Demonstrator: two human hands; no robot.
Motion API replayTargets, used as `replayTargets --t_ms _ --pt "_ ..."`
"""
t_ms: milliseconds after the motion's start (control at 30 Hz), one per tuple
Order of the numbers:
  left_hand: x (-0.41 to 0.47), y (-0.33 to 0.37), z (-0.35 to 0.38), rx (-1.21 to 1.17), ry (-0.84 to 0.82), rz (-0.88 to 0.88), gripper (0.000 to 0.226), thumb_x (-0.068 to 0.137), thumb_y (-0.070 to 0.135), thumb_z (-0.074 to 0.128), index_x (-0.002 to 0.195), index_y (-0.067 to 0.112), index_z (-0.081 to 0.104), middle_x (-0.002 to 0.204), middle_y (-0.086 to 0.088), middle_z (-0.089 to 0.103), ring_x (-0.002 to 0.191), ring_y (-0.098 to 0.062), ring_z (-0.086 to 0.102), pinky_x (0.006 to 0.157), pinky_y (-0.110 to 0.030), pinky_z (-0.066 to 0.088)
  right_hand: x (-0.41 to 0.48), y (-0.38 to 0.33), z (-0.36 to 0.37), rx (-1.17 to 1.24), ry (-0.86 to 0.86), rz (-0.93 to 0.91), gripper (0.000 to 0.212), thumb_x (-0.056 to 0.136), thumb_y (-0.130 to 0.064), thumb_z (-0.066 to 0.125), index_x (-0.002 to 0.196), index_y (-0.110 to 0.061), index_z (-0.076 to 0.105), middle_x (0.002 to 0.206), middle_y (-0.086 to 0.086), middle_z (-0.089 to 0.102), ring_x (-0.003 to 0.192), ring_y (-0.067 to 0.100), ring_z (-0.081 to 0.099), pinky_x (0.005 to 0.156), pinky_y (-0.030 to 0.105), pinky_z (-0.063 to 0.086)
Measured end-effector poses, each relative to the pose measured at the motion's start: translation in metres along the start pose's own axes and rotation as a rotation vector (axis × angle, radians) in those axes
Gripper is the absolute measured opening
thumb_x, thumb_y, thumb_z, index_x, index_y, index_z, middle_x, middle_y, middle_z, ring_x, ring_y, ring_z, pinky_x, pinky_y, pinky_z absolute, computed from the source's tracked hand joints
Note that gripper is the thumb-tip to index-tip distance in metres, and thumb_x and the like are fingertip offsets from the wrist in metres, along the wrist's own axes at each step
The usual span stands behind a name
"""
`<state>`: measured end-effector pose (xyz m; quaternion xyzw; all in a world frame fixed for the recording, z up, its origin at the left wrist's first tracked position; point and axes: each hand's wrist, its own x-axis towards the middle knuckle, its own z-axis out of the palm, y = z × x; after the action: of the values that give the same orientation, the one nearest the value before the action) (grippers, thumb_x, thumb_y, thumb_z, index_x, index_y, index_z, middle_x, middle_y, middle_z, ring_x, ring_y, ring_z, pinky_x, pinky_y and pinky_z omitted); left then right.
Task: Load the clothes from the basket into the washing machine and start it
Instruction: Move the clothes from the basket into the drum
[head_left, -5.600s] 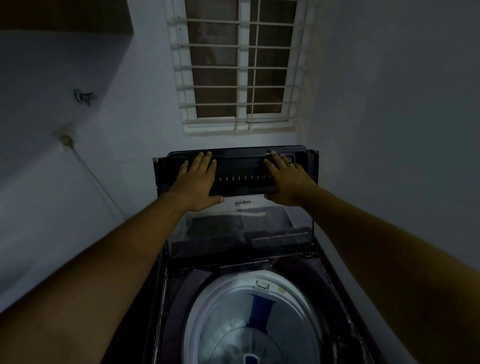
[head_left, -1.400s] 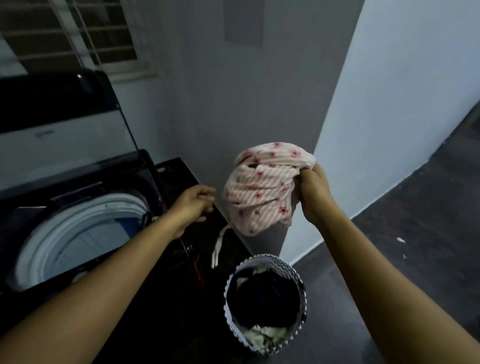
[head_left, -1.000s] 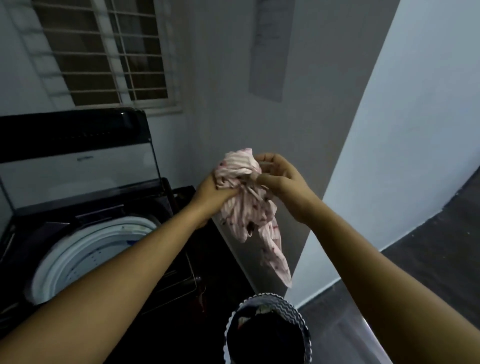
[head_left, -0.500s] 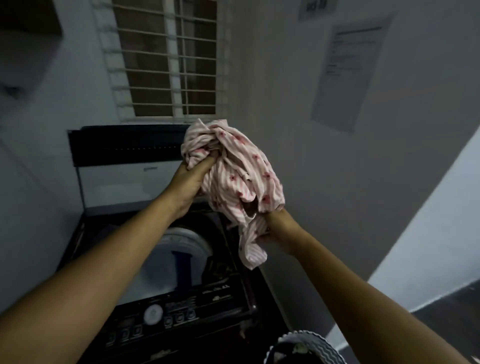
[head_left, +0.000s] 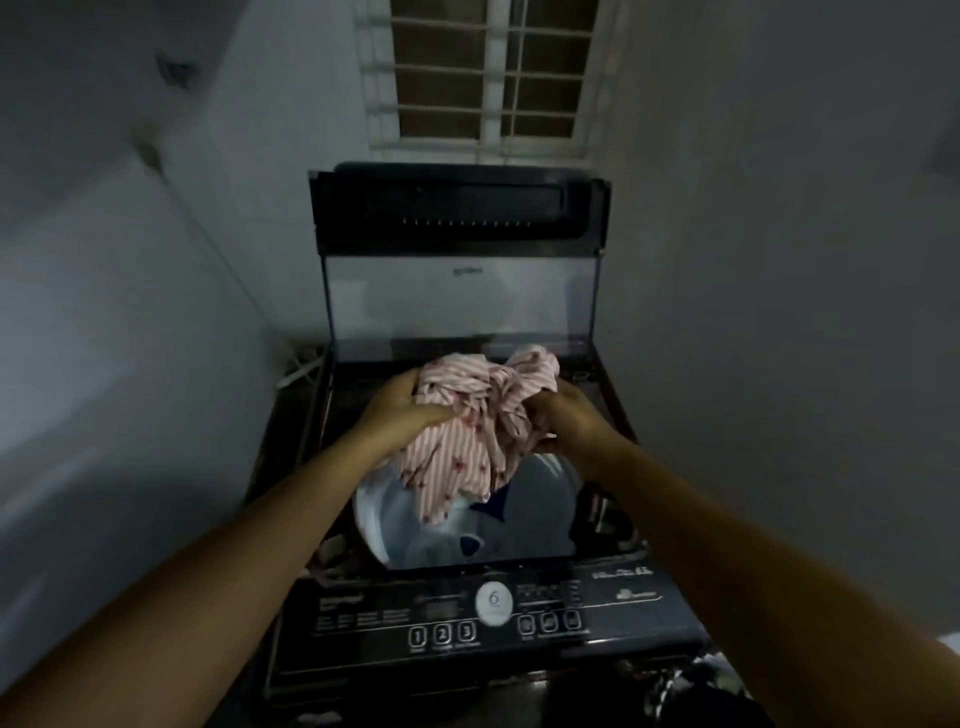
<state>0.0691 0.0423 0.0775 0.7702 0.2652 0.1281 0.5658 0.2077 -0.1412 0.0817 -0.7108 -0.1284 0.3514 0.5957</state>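
A bunched pink striped garment (head_left: 470, 436) with small red flowers hangs over the open drum (head_left: 540, 525) of the black top-load washing machine (head_left: 363, 623). My left hand (head_left: 400, 410) grips its left side and my right hand (head_left: 566, 415) grips its right side, both above the drum's mouth. The cloth's lower end dangles into the white tub. The glass lid (head_left: 457, 301) stands upright at the back. Only the basket's rim (head_left: 691, 680) with dark clothes shows at the bottom right.
The control panel (head_left: 493, 608) with a round white dial and several buttons faces me at the front. Walls close in on both sides. A barred window (head_left: 488, 73) sits above the machine. A white cable (head_left: 301, 369) lies behind the machine's left corner.
I turned from the basket to face the machine. Both hands carried the pink garment left and down, from chest height to just over the drum.
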Motion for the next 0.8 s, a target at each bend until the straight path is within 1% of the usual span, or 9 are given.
replayTargets --t_ms 100,233,367,433,500,600,667,733,800 --pt "0.023 -0.049 0.005 0.102 -0.048 -0.098 0.05 0.077 0.018 0.082 0.125 0.018 0.067 0.114 0.003 0.072 0.106 -0.015 0.068 0.093 -0.029 0.053 0.029 0.034 0.011 -0.075 0.066 0.079 0.023 0.094 -0.021 0.063 0.114 -0.011 0.069 0.094 0.01 0.073 0.08 0.024 0.07 0.058 0.03 0.057" --pt "0.054 -0.103 0.023 0.267 -0.129 -0.182 0.04 0.082 0.019 0.066 0.121 0.024 0.069 0.113 -0.003 0.073 0.101 -0.023 0.069 0.09 -0.043 0.057 0.061 0.079 0.01 -0.312 0.134 0.099 0.034 0.082 -0.037 0.066 0.105 -0.015 0.076 0.098 0.006 0.076 0.096 0.029 0.072 0.084 0.045 0.06" --pt "0.078 -0.14 0.046 0.457 -0.119 -0.153 0.035 0.088 0.016 0.068 0.123 0.015 0.069 0.113 -0.01 0.073 0.099 -0.029 0.068 0.081 -0.038 0.055 0.089 0.117 0.008 -0.69 0.147 0.105 0.033 0.096 -0.039 0.059 0.111 -0.012 0.072 0.103 0.005 0.069 0.103 0.027 0.065 0.077 0.03 0.042" --pt "0.091 -0.159 0.059 0.539 -0.111 -0.147 0.008 0.088 0.021 0.072 0.094 0.015 0.072 0.099 -0.009 0.073 0.094 -0.031 0.067 0.072 -0.035 0.049 0.108 0.139 0.01 -0.69 0.151 0.133 0.032 0.096 -0.035 0.055 0.111 -0.011 0.07 0.107 0.014 0.071 0.106 0.033 0.065 0.079 0.029 0.043" --pt "0.101 -0.177 0.068 0.621 -0.117 -0.172 0.024 0.091 0.024 0.069 0.07 0.02 0.057 0.083 -0.008 0.068 0.082 -0.03 0.064 0.065 -0.032 0.041 0.125 0.159 0.012 -0.625 0.172 0.209 0.022 0.098 -0.026 0.055 0.108 -0.011 0.068 0.103 0.014 0.071 0.104 0.033 0.067 0.082 0.029 0.047" --pt "0.114 -0.2 0.076 0.717 -0.103 -0.196 0.013 0.093 0.025 0.064 0.096 0.016 0.073 0.1 -0.01 0.074 0.091 -0.032 0.067 0.076 -0.038 0.052 0.145 0.186 0.014 -0.54 0.215 0.252 0.016 0.096 -0.018 0.058 0.108 -0.017 0.069 0.105 0.005 0.071 0.102 0.023 0.067 0.089 0.029 0.051" --pt "0.119 -0.213 0.077 0.74 -0.079 -0.209 0.024 0.095 0.026 0.058 0.113 0.022 0.074 0.112 -0.009 0.073 0.101 -0.033 0.068 0.084 -0.04 0.054 0.152 0.196 0.015 -0.517 0.26 0.251 0.023 0.1 -0.021 0.054 0.115 -0.015 0.071 0.107 0.005 0.068 0.107 0.022 0.063 0.089 0.023 0.043" --pt "0.125 -0.225 0.08 0.74 -0.079 -0.25 0.027 0.096 0.028 0.057 0.117 0.023 0.073 0.116 -0.01 0.073 0.105 -0.034 0.067 0.089 -0.04 0.053 0.161 0.209 0.015 -0.509 0.28 0.284 0.028 0.101 -0.022 0.054 0.121 -0.009 0.069 0.114 0.011 0.067 0.113 0.024 0.06 0.091 0.023 0.04" --pt "0.129 -0.234 0.083 0.706 -0.098 -0.289 0.029 0.096 0.029 0.057 0.116 0.019 0.074 0.117 -0.012 0.072 0.106 -0.035 0.067 0.091 -0.039 0.053 0.168 0.221 0.017 -0.527 0.248 0.328 0.031 0.099 -0.016 0.057 0.124 -0.002 0.066 0.121 0.017 0.065 0.118 0.03 0.059 0.1 0.032 0.045"
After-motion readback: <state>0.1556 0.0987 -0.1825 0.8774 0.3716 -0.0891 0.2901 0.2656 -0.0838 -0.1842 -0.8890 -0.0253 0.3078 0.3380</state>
